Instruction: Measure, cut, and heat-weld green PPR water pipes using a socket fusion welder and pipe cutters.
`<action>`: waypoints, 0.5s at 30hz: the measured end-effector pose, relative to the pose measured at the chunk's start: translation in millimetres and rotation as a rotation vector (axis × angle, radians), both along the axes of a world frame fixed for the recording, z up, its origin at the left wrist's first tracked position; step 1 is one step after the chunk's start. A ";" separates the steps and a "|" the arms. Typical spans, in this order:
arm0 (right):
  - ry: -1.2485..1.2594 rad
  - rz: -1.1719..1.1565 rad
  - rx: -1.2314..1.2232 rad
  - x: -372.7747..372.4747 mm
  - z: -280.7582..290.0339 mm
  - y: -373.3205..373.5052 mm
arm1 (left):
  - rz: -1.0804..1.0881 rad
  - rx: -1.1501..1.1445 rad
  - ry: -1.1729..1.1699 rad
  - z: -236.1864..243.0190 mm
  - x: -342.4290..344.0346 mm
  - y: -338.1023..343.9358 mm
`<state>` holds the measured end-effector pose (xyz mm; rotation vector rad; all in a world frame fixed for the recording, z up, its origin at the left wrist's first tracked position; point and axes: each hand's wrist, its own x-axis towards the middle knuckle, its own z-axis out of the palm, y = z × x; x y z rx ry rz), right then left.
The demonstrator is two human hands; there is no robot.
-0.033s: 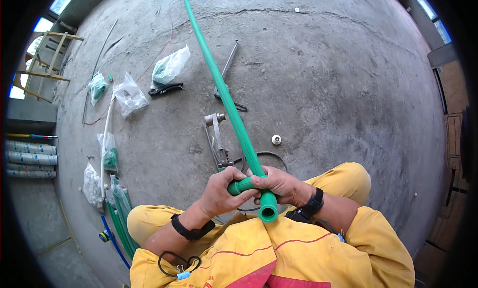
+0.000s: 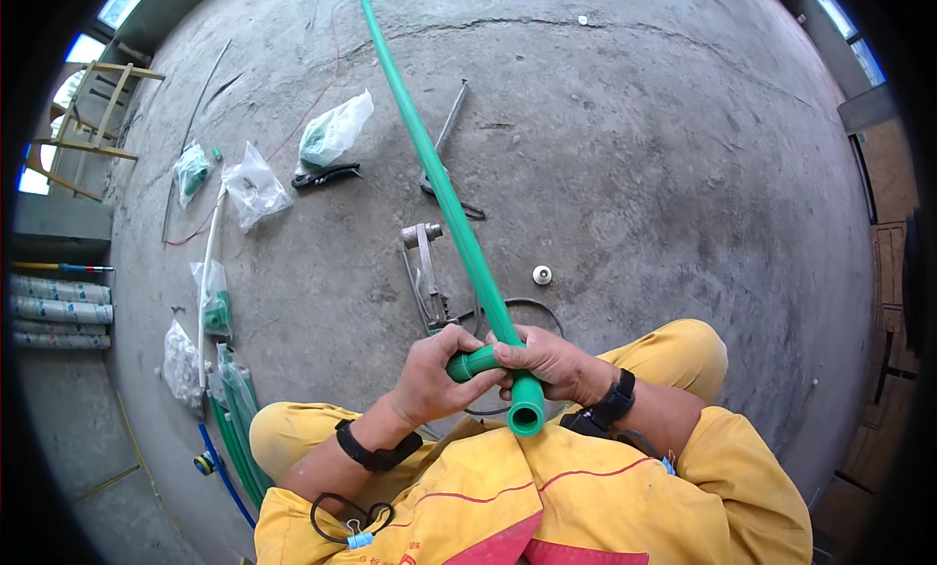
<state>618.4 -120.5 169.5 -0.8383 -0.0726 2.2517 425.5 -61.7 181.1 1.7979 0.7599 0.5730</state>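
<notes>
Somebody in yellow work clothes (image 2: 644, 487) sits low at the near edge of the concrete floor (image 2: 673, 175), knees spread, and a long green pipe (image 2: 427, 150) stretches from the lap out toward the floor's far edge. The right hand (image 2: 551, 360) grips that pipe just behind its open near end, thumb laid over the top. The left hand (image 2: 434, 370) has its fingers closed around a short green piece (image 2: 471, 364) jutting out sideways to the left; I can't tell how it meets the long pipe, because the fingers cover the spot.

Just ahead, left of the pipe, lies a metal tool (image 2: 427, 261), with a black cable (image 2: 535, 302) curling close by. A small white fitting (image 2: 542, 274) sits on the other side. Farther out I see a long grey tool (image 2: 451, 121) lying partly beneath the pipe, and a black-handled cutter (image 2: 325, 176) against a clear bag (image 2: 342, 126).

Over toward the floor's left edge there's a crumpled plastic bag (image 2: 256, 186), a white pipe (image 2: 210, 262), a bundle of green pipes (image 2: 231, 438) and a blue tube (image 2: 223, 467). Wrapped rolls (image 2: 61, 311) are stacked beyond that edge, and a wooden frame (image 2: 93, 131) stands near the far left corner.
</notes>
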 end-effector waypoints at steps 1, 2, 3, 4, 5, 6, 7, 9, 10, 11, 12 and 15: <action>-0.176 0.018 0.002 2.3 -0.1 2.9 | 0.006 0.006 0.002 -0.4 -0.1 1.2; -0.353 0.034 0.004 4.5 -0.2 5.4 | 0.083 -0.056 0.079 -2.7 -0.2 2.7; -0.672 0.024 0.104 6.2 -3.6 6.3 | 0.161 -0.119 0.156 -6.0 -0.9 4.6; -0.884 -0.017 0.089 12.8 -7.1 9.6 | 0.173 -0.115 0.156 -14.2 -6.3 5.7; -1.101 -0.065 0.069 24.2 -8.5 10.2 | 0.282 -0.161 0.286 -24.6 -14.9 4.7; -1.078 -0.150 0.066 40.8 -17.3 8.1 | 0.391 -0.209 0.417 -34.4 -23.9 3.0; -1.056 -0.239 0.058 54.7 -26.8 4.9 | 0.414 -0.232 0.509 -41.5 -29.6 0.5; -1.001 -0.312 -0.002 55.1 -32.3 1.9 | 0.364 -0.243 0.623 -65.9 -52.0 -12.2; -0.945 -0.387 -0.073 54.5 -33.1 -1.7 | 0.303 -0.260 0.739 -76.4 -60.5 -22.7; -0.908 -0.372 -0.069 55.1 -33.8 -3.8 | 0.302 -0.257 0.738 -83.7 -65.3 -32.7; -0.908 -0.377 -0.065 55.2 -36.7 -4.4 | 0.257 -0.281 0.778 -90.8 -70.1 -40.2; -1.013 -0.289 0.006 56.5 -43.1 -2.5 | 0.185 -0.288 0.723 -103.4 -61.1 -59.8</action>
